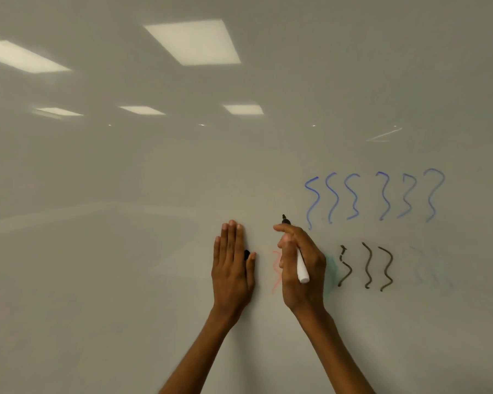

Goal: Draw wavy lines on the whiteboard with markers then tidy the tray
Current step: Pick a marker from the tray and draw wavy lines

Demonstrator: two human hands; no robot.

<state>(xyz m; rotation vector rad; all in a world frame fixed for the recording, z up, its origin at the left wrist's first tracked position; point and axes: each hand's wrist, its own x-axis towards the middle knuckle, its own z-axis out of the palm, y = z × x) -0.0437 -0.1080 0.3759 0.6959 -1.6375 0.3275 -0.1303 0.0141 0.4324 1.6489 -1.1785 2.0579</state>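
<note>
Black marker [302, 270] filled your right grip [315, 268], nib up; left grip [230, 268] lay flat on the whiteboard [154, 194], thumb pinching the cap [246, 254]. Steady pressure would avoid broken waves [344, 265].

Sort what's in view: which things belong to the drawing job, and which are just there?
In the job: whiteboard; marker, held by right hand; cap, pinched by left hand; blue lines; dark lines; red line.
Just there: light reflections; faint smudges.
</note>
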